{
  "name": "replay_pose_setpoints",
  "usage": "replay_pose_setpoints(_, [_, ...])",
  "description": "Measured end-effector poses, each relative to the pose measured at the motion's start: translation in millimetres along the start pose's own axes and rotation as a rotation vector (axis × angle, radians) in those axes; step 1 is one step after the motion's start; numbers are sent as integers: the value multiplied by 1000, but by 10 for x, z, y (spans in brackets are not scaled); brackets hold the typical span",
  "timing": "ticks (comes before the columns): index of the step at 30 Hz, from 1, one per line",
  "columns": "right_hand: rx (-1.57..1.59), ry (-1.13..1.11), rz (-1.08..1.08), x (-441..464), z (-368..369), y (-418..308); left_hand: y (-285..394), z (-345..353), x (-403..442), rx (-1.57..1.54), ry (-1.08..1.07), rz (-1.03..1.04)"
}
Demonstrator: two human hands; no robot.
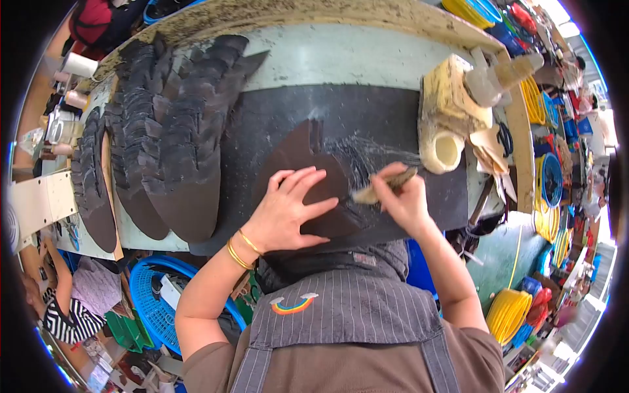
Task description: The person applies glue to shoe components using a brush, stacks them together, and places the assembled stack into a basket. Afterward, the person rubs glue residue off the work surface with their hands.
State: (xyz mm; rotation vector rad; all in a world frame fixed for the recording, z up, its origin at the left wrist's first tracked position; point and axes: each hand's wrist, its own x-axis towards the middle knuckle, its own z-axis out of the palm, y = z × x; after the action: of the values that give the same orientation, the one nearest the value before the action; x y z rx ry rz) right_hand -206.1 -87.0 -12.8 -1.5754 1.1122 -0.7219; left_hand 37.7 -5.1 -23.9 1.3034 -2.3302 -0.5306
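My left hand (295, 209) lies with spread fingers on a dark brown cut piece (288, 157), pressing it against a black mat (262, 118). The piece has a curved outline and a notch at its far edge. In my right hand (406, 200) is a short brush (367, 196), gripped by its handle, with the pale tip at the piece's right edge. Whitish streaks mark the mat just beyond the brush. At the left, several stacks of similar dark pieces (190, 137) overlap in fanned rows.
A glue-crusted container (452, 98) with a round opening and a clear bottle (504, 78) stand at the back right. Thread spools (80, 65) line the left side. A blue basket (154, 308) stands below the table. Another person's striped sleeve (69, 318) shows at lower left.
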Motion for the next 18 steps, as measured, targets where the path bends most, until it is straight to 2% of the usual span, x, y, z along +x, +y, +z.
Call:
replay_pose_setpoints(1, [-9,-82,39,-6,-10,-48,-1,6,-23,-5,10,-3])
replay_pose_setpoints(3, [150,-47,116,186,-15,-174,4,30,-44,8,34,3])
replay_pose_setpoints(5, [208,-2,5,475,178,-350,-13,52,-44,25,74,25])
replay_pose_setpoints(6, [155,-26,-35,600,321,-346,-21,67,-50,15,73,25])
replay_pose_setpoints(7, [-53,-48,-129,716,411,-228,-23,86,-76,10,79,23])
replay_pose_setpoints(9, [-284,-172,-181,829,345,-270,-32,105,-125,2,122,18])
replay_pose_setpoints(13, [-60,-276,-34,1039,499,-469,-63,123,-135,9,137,25])
replay_pose_setpoints(15, [-235,-251,-62,1014,526,-356,-63,147,-154,-2,139,35])
replay_pose_setpoints(17, [-293,-352,-137,837,396,-265,-80,170,-174,-14,156,30])
replay_pose_setpoints(18, [-329,-437,-88,756,342,-334,-76,157,-161,-22,172,36])
